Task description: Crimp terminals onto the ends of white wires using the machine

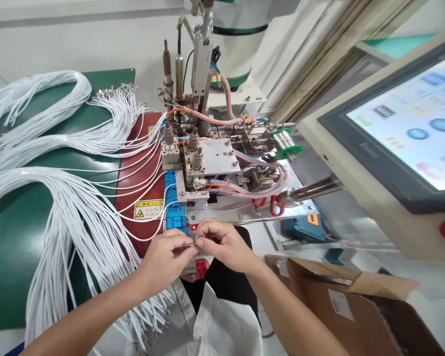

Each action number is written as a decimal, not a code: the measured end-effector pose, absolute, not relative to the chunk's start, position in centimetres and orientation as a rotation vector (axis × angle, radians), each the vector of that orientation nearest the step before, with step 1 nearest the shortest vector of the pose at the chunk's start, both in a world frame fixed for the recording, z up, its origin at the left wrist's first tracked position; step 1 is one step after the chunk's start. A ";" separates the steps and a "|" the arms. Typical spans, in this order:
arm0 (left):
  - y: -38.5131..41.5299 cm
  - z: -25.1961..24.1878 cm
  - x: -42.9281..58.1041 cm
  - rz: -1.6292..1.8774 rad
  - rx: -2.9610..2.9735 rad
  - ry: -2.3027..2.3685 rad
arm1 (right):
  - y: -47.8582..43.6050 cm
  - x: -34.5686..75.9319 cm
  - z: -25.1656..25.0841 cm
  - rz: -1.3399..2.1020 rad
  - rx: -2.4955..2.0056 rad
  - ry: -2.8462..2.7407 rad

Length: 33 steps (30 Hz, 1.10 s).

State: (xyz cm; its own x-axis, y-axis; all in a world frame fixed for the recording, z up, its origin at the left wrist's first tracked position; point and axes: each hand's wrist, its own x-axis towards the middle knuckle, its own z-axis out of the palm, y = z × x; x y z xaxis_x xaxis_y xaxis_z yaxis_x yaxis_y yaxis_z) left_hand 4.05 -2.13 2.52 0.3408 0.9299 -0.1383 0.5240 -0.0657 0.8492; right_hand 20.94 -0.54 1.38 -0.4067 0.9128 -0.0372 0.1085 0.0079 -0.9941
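My left hand [169,254] and my right hand [222,243] meet fingertip to fingertip at the front end of a bench machine. Both are closed in a pinch on a thin cable end [189,244], of which only a short piece shows between the fingers. Just beyond them is a row of blue cable holders [175,212], with several white cables running into it from the left. A small red light [194,228] glows beside my fingertips. Left of my hands, a thick bundle of white cables [70,207] hangs over the table's front edge.
More white cable bundles [59,141] lie on the green table [15,257]. Metal cylinders and a flat plate [217,157] top the machine, with a wire spool [284,143] behind. A touchscreen [411,118] juts in at right, above an open cardboard box [341,301].
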 end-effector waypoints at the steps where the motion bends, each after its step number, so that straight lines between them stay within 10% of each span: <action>1: -2.1 2.5 3.9 0.579 1.719 1.283 | -0.7 20.7 1.5 1.395 -1.094 -1.608; 33: -2.6 1.9 3.8 0.789 1.017 1.311 | -2.7 15.9 0.6 0.798 -1.377 -1.298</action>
